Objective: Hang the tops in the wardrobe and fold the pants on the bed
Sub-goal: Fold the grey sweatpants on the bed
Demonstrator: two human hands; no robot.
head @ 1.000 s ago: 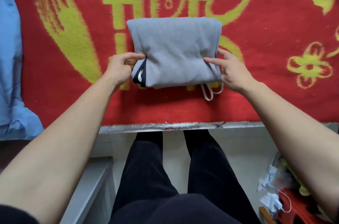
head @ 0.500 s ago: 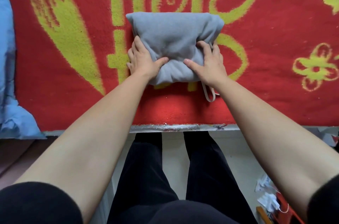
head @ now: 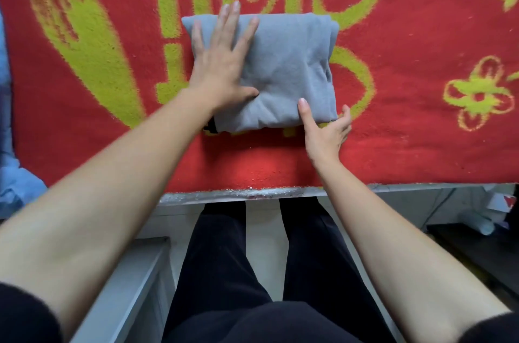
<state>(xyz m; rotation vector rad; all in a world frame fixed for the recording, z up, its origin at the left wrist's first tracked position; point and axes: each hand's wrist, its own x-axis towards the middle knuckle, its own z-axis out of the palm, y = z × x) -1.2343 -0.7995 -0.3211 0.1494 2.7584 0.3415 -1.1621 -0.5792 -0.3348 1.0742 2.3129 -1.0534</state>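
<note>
We see the grey pants folded into a compact bundle on the bed's red blanket, so this fold looks nearly done; no tops or wardrobe are in view. Our left hand presses flat on the bundle with straight fingers, and our right hand grasps its near right corner, thumb on top. Open blanket surrounds the bundle, with the bed edge near us and a blue cloth well to the left.
</note>
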